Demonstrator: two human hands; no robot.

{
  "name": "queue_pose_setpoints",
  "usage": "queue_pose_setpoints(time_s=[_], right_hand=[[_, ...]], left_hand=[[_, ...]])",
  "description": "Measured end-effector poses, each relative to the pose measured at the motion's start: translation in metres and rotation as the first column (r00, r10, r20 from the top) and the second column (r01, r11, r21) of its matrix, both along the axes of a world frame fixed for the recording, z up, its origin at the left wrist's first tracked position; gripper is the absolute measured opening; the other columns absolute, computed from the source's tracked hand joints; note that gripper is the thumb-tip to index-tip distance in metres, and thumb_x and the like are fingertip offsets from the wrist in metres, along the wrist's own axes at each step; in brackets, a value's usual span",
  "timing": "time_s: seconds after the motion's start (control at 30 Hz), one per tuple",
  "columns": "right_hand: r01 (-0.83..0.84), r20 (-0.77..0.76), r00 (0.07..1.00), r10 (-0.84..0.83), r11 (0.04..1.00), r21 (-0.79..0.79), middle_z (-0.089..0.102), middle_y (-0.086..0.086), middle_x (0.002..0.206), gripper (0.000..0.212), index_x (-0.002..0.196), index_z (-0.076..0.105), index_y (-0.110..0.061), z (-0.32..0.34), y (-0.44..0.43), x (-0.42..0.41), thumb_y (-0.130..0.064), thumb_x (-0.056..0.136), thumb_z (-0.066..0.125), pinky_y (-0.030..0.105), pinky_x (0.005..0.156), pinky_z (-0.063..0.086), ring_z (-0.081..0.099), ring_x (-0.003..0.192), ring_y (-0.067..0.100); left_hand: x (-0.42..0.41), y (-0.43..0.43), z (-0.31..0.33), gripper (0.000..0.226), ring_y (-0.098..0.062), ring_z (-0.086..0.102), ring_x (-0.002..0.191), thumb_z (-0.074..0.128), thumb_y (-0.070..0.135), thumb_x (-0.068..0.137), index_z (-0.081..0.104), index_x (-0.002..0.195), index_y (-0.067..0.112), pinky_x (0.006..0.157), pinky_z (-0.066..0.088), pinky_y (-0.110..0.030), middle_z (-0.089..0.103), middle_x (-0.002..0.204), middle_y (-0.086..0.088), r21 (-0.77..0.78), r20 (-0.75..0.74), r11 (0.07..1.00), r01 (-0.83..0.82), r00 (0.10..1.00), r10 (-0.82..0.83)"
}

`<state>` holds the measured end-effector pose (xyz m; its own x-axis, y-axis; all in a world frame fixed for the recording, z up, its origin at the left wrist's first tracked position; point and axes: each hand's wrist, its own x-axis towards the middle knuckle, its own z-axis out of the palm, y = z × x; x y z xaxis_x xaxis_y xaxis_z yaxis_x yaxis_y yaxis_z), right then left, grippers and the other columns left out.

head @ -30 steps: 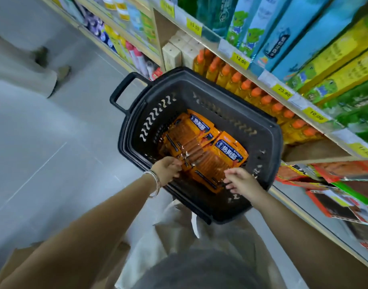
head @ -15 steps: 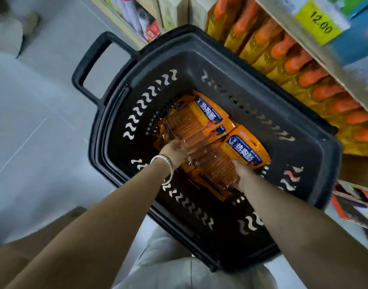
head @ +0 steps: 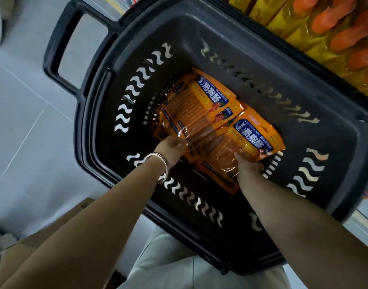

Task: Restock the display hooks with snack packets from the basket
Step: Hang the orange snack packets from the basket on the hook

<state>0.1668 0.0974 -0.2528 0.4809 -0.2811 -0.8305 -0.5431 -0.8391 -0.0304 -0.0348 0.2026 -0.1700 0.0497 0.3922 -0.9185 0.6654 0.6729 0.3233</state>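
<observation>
A black plastic basket (head: pixel 199 38) fills the view, with several orange snack packets (head: pixel 202 113) stacked on its bottom. Both my arms reach down into it. My left hand (head: pixel 170 149), a silver bangle at its wrist, grips the near clear edge of the left packets. My right hand (head: pixel 248 165) holds the near edge of the right-hand orange packet (head: pixel 254 138), fingers tucked under it and mostly hidden. No display hooks are in view.
Bottles with orange caps (head: pixel 333 28) stand on a shelf at the top right, just behind the basket. The basket's handle (head: pixel 60 51) juts out over the grey tiled floor (head: pixel 22 132) on the left. A brown cardboard box (head: pixel 54 230) lies at the lower left.
The view has dropped closer to the basket. Both hands have gone deeper inside and now hold the near edges of the packets.
</observation>
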Motion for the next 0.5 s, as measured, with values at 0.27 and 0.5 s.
queue_pose_setpoints(time_s=[0.27,0.5], right_hand=[[0.04,0.019,0.998,-0.054,0.896,0.441,0.059,0.004,0.125,0.063,0.133,0.046,-0.016,0.062,-0.02,-0.01,-0.028,0.079,0.076,0.038,0.093,0.049,0.06,0.107,0.022],[-0.205,-0.232,0.885,0.403,0.785,0.585,0.062,-0.007,0.124,0.084,0.126,0.052,-0.032,0.082,0.008,-0.032,-0.06,0.052,0.081,0.041,0.099,0.044,0.056,0.117,0.017]], left_hand=[[0.003,-0.004,0.008,0.03,-0.02,0.057,0.109,0.056,0.037,0.09,0.061,0.113,0.02,0.1,0.043,-0.036,0.062,0.115,-0.002,0.012,0.037,1.0,0.027,0.999,-0.027],[0.006,-0.004,0.004,0.043,-0.016,0.057,0.106,0.068,0.039,0.082,0.054,0.119,0.021,0.089,0.043,-0.026,0.061,0.114,0.004,-0.02,0.102,0.994,0.108,0.989,-0.105]])
